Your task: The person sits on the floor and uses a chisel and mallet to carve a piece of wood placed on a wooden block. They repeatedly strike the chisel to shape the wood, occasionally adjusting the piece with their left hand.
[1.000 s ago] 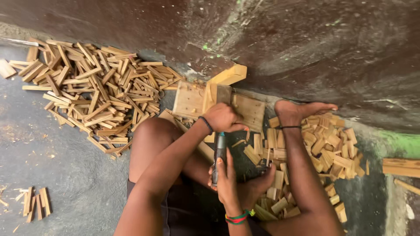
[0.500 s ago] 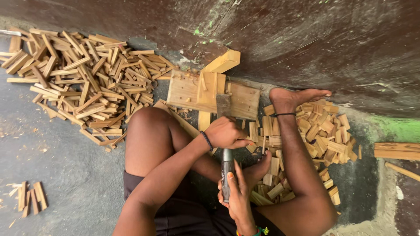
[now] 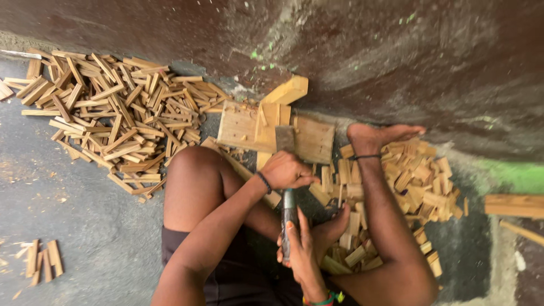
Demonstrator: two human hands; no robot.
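Note:
I sit on the ground with my bare legs around a low wooden block (image 3: 314, 141) made of boards, which stands against the wall. A metal tool (image 3: 289, 212) with a flat grey head (image 3: 285, 139) lies across the block. My left hand (image 3: 286, 170), with a black band on its wrist, is closed around the tool just below the head. My right hand (image 3: 303, 252), which wears a coloured bracelet, grips the lower end of the handle. A pale wooden piece (image 3: 286, 90) leans at the top of the block.
A big heap of short wooden sticks (image 3: 113, 119) lies to the left on the grey floor. More cut pieces (image 3: 413, 181) are piled around my right foot (image 3: 377, 136). A few sticks (image 3: 42, 260) lie at lower left. A dark stained wall (image 3: 368, 51) runs behind, with planks (image 3: 513, 207) at far right.
Both hands and the tool have drawn back from the block toward my body. The tool's grey head now shows on the block. The view has shifted a little.

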